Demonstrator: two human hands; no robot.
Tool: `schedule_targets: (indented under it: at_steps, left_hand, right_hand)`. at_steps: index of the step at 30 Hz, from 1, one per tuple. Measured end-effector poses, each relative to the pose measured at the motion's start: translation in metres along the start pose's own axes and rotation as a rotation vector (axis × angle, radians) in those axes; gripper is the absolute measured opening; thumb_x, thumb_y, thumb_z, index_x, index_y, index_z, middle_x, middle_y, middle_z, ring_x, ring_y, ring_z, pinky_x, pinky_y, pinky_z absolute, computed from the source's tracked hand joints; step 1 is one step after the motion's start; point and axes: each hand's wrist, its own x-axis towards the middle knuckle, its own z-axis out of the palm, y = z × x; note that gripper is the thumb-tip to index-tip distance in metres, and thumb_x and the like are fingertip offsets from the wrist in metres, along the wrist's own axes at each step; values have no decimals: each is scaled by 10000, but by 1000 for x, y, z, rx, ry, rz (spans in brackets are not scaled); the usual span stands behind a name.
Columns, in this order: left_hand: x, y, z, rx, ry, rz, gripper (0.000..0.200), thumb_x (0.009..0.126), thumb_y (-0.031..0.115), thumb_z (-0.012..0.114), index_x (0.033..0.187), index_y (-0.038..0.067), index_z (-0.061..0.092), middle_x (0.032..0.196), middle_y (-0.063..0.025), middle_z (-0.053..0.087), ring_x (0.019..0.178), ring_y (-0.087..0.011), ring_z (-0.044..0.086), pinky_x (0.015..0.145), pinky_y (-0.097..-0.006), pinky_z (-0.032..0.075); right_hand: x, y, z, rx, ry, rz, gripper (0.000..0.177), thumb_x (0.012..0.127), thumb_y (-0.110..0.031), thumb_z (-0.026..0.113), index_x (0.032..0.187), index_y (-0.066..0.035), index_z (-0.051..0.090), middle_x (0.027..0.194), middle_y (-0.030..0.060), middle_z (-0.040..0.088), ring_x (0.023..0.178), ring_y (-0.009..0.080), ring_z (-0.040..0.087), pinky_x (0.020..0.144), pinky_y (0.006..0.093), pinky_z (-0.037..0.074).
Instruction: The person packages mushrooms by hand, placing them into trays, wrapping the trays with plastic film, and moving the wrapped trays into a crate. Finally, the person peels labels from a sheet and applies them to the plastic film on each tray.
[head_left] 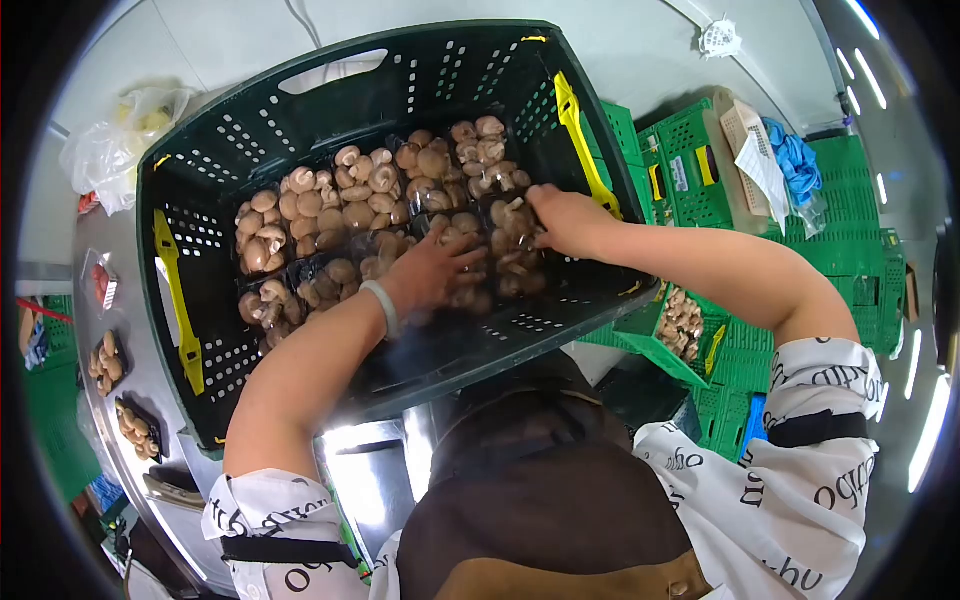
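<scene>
Several clear-wrapped packs of brown mushrooms (375, 190) stand in rows in a large dark green crate (450, 370). My left hand (425, 275), with a pale band at the wrist, lies over a pack in the near row. Its fingers are stretched out across the wrap. At the right end of that row, my right hand (570, 222) has its fingers and thumb on the right edge of a mushroom pack (515, 245). That pack sits between both hands. Its underside and the fingertips at its edge are partly hidden.
Yellow handles (585, 145) sit on the crate's short sides. Mushroom packs (137, 430) and a plastic bag (125, 150) lie on the metal table at left. Green crates (690, 190) are stacked at right, one holding loose mushrooms (680, 325).
</scene>
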Motion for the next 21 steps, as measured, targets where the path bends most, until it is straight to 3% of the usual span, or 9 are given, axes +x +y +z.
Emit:
schedule_targets:
  at_steps: [7,8,11,13,15,16,18,19,21]
  left_hand:
    - [0,0,0,-32,51,-5,506,869,437,530,1339,249,512,1461,-29,370,1407,-222,241,1077,-637,225]
    - [2,2,3,-13,77,-5,498,861,420,542,1327,246,524,1458,-24,375,1403,-221,250,1073,-635,232]
    - [8,1,6,-217,22,-47,492,830,374,574,1301,234,554,1424,-21,418,1387,-223,283,1066,-624,241]
    - [9,-2,-17,-208,-57,-52,400,784,280,633,1177,203,626,1326,-29,504,1341,-230,355,1049,-569,279]
    - [-5,-6,-45,-256,81,-144,346,780,257,647,1116,175,633,1206,-15,571,1230,-231,471,995,-470,354]
    - [-16,-7,-60,-277,224,-231,341,793,273,650,1110,152,628,1160,-29,591,1147,-244,529,949,-420,398]
    - [-68,-12,-140,-256,191,-408,328,821,285,638,1089,96,617,975,-81,635,925,-298,612,791,-428,483]
    - [-105,-16,-170,-440,386,-475,287,831,254,635,1051,71,616,921,-108,630,876,-307,627,740,-438,492]
    - [-190,-12,-208,-500,908,-665,196,842,138,642,1011,38,626,880,-111,647,863,-246,650,742,-341,507]
  right_hand:
    - [74,9,54,-488,534,-454,387,800,-174,615,1166,-72,540,1082,145,572,917,317,647,658,407,552]
    - [79,6,60,-422,178,-299,345,850,-185,532,1173,-69,559,1067,149,580,832,304,666,610,406,555]
    - [112,31,97,-486,360,-416,386,870,-233,549,1214,-62,521,1143,140,584,776,289,677,604,400,558]
    - [97,13,66,-458,212,-370,399,846,-199,545,1221,-69,515,1119,127,609,806,292,679,617,400,559]
    - [94,9,55,-632,279,-433,359,823,-234,570,1155,-98,587,990,114,654,840,279,676,650,432,552]
    - [78,-22,24,-670,52,-413,443,742,-216,670,1152,-67,592,1050,103,634,945,289,640,742,435,522]
    - [36,-79,-29,-250,-30,-579,449,713,-164,706,1137,-70,593,1045,127,626,966,324,613,774,433,509]
    - [18,-94,-31,25,133,-728,408,721,-147,724,1100,-62,597,1055,156,614,1008,356,583,810,431,490]
    - [-21,-129,-48,295,-143,-729,500,765,-258,747,1179,-49,559,1133,173,596,1042,348,580,875,421,469]
